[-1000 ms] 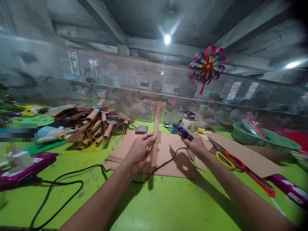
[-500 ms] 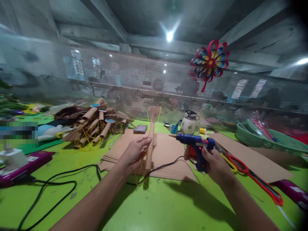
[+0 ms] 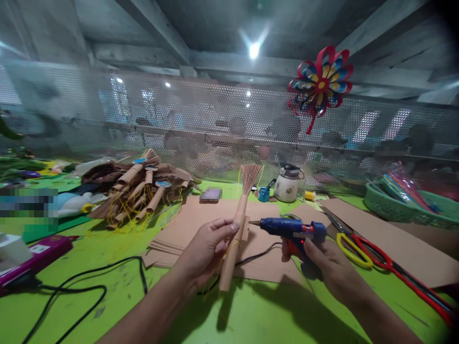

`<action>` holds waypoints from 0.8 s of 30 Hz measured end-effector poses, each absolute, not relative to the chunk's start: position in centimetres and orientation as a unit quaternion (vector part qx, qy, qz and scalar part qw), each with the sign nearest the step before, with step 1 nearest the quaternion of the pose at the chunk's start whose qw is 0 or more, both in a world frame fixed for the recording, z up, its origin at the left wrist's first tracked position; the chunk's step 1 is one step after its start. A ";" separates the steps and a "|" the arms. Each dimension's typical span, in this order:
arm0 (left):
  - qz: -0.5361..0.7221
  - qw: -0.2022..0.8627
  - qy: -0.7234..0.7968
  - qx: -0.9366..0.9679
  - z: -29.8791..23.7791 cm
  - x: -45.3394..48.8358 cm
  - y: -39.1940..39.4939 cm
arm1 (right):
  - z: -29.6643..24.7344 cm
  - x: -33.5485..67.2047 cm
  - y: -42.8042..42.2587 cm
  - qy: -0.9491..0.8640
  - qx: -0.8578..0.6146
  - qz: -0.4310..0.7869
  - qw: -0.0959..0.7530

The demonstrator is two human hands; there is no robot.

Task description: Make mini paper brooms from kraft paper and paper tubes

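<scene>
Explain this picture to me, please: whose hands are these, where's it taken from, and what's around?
This isn't a machine, just a person's two bare hands, seen by a camera worn on their head, looking forward and down. The left hand holds a slim, brown, paper-like broom shape with a fringed top. The right hand grips a dark blue glue gun, its nozzle pointing toward the broom shape. On the bright green tabletop lie flat brown sheets; a heap of similar brown pieces with yellow strings is at the picture's left, a white jug stands farther back, and a green plastic basket sits at the right.
</scene>
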State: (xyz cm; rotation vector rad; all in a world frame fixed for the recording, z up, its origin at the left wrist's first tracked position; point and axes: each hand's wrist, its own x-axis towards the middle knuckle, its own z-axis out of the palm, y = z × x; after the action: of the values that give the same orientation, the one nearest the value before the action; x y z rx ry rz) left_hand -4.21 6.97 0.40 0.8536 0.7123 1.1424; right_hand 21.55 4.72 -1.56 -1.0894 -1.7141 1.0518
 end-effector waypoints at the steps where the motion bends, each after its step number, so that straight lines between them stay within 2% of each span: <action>1: 0.511 0.700 0.320 0.381 0.5 -4.2 6.9 | -1.5 21.5 4.8 -0.681 -0.438 0.418 0.412; 24: 0.513 0.693 0.312 0.400 1.3 -4.1 5.6 | -1.6 20.8 4.6 -0.685 -0.415 0.398 0.447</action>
State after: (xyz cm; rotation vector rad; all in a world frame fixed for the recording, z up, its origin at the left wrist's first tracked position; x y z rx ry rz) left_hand -4.11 5.62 1.33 0.8947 0.6960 1.1454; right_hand 20.79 4.64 -1.63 -1.0283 -1.6952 0.9866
